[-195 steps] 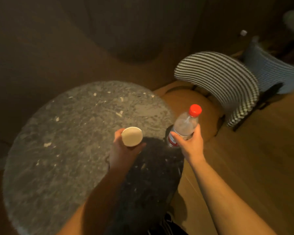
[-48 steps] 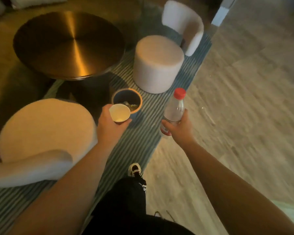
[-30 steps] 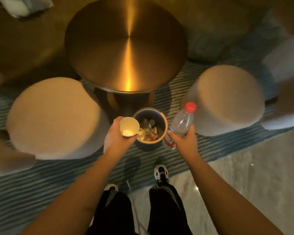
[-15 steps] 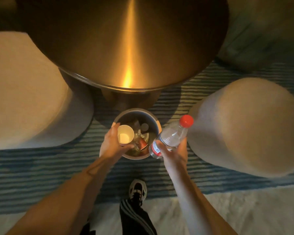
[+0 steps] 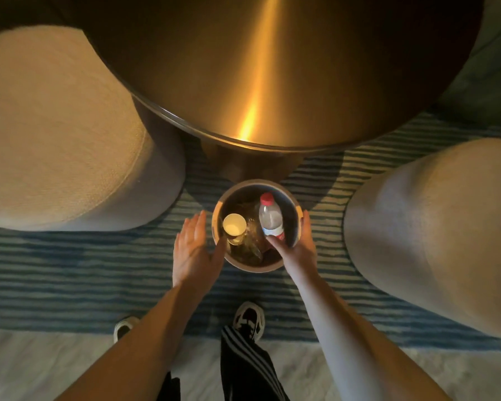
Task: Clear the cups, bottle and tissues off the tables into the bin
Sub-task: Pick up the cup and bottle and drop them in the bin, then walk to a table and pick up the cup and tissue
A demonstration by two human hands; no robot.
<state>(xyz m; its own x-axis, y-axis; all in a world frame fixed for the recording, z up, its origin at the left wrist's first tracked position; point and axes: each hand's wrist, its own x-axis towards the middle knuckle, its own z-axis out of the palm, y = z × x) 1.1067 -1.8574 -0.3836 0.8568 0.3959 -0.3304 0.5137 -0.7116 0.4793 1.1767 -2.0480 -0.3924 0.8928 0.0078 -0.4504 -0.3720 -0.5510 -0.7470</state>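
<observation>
Standing over the bin (image 5: 294,210), which sat on the striped rug (image 5: 70,270) at the foot of the round metal table (image 5: 272,68). Cup (image 5: 234,224) and bottle (image 5: 270,217) both lay inside it, on other rubbish, bottle cap pointing away. Left hand (image 5: 192,250) flat, fingers straight, holding nothing, just beside the rim. Right hand (image 5: 298,246) spread loosely over the near right edge, fingers near the bottle; contact unclear. Pale stools (image 5: 55,125) flanked the bin.

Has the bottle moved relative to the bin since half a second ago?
Yes. The bottle has gone from above the bin's right rim, held in the right hand, down into the bin, beside the cup.
</observation>
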